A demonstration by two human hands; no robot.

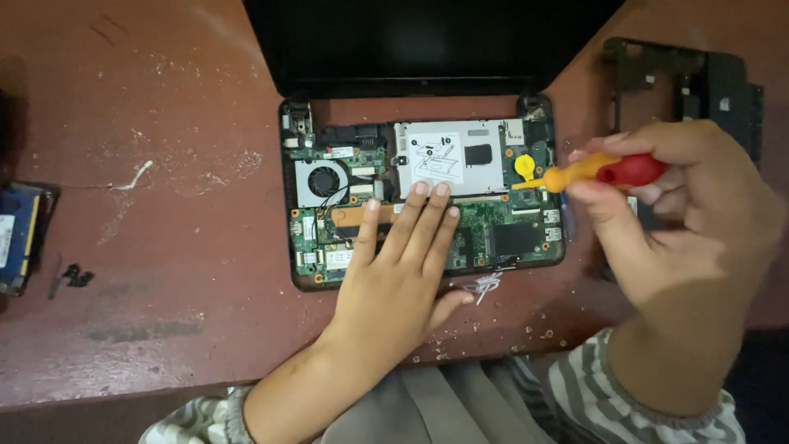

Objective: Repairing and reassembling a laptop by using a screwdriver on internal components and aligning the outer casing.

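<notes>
An opened small laptop [306, 218] lies on the reddish-brown table, its green circuit board, round fan [322, 182] and silver drive cover [448, 156] exposed. My left hand [400, 271] rests flat on the board's lower middle, fingers spread and pointing up toward the silver cover. My right hand [682, 214] grips a screwdriver [596, 171] with a red and yellow handle, held nearly level, its tip pointing left at the laptop's right side near a yellow tab [524, 166].
The laptop's dark screen [427, 41] lies folded back at the top. A black plastic cover part [699, 78] sits at the upper right. A blue-edged component [18, 234] lies at the left edge, with small black bits [76, 275] beside it. White scraps dot the table near the front edge.
</notes>
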